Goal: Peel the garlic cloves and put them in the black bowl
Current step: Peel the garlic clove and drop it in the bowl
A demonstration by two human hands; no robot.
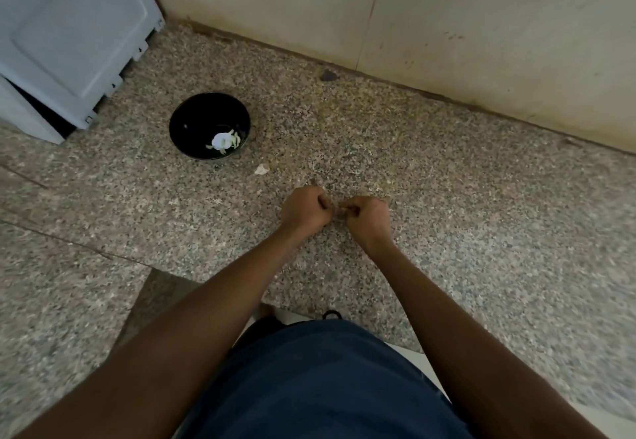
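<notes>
— What colour is the bowl (209,125)?

— Glossy black, with white and pale yellowish garlic (224,141) inside it.

— And the table (378,149) under it?

— Speckled all over: a fine grain of beige, grey, pinkish and black flecks. A small off-white scrap (261,170) lies on it, right of the bowl.

— The wall (447,25) at the far side?

— Plain cream, with a few dark smudges and a brownish line along its foot.

— The thing at the far left?

— A pale blue-grey appliance (69,36). Nearest of all, the person's shirt (323,387) is dark navy blue, with no pattern.

Head view, steeply down over countertop (413,170)
</notes>
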